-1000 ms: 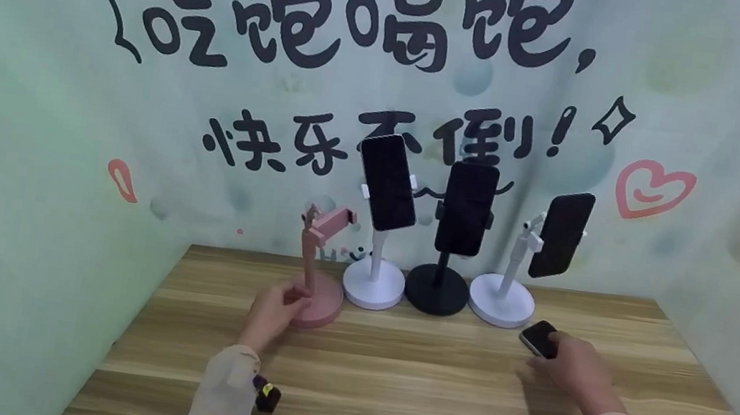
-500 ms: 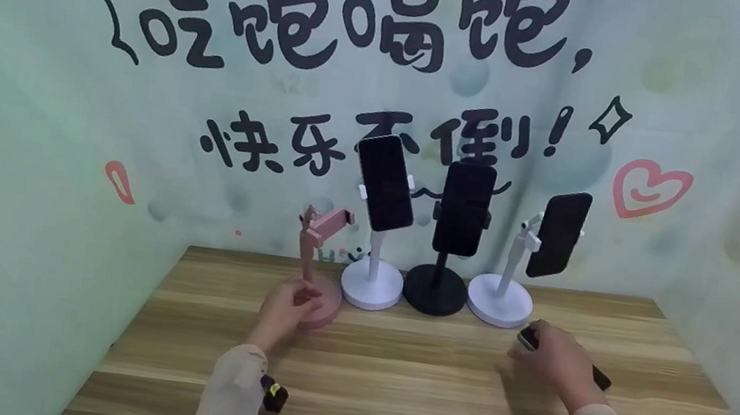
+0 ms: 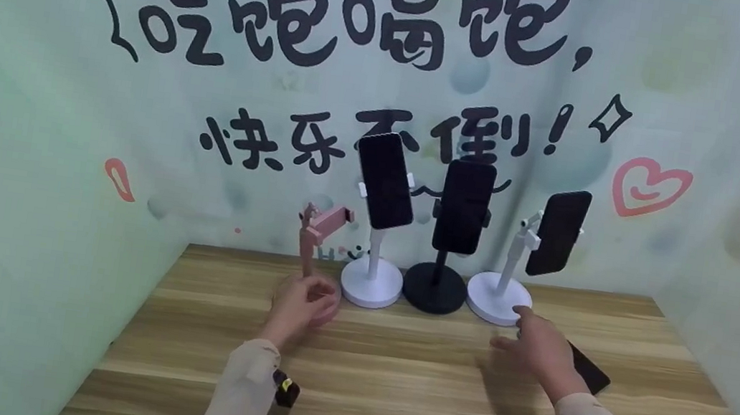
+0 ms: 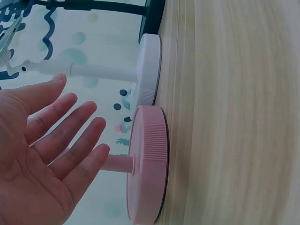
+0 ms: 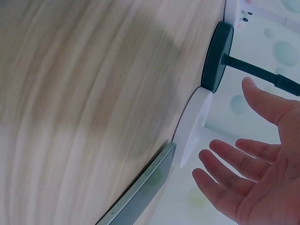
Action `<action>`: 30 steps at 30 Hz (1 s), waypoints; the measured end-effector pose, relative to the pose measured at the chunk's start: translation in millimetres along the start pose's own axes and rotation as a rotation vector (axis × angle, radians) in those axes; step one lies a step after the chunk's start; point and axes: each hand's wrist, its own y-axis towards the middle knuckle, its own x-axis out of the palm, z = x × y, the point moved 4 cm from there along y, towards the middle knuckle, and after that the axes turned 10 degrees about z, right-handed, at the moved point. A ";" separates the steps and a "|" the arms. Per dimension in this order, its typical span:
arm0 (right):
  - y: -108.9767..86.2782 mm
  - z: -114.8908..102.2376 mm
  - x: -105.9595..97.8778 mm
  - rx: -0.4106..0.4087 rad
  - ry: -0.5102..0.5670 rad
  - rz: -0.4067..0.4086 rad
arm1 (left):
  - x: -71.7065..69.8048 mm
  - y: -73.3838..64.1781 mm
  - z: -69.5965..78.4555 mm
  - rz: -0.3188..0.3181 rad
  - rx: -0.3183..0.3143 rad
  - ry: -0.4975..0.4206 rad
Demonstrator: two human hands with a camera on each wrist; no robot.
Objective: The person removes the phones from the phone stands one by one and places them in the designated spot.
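Right hand (image 3: 542,347), left hand (image 3: 294,307) moved inward; both wide; tabletop (image 3: 390,373) between; phone's (image 3: 589,370) edge near white base (image 3: 485,302)

Between my left grip (image 3: 299,308) and right grip (image 3: 544,349), I have a bare stretch of desk (image 3: 388,384) to sweep across. Behind it, the pink stand (image 4: 150,164), left white stand (image 3: 371,284), black stand (image 3: 435,293) and right white stand (image 3: 493,301) wall off the back. A loose phone (image 3: 590,370), seemingly partly under my right grip, blocks the low path rightward.
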 end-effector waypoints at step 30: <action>8.2 -56.4 8.6 -0.049 0.017 0.024 | 20.4 7.3 24.2 -0.108 -0.038 -0.049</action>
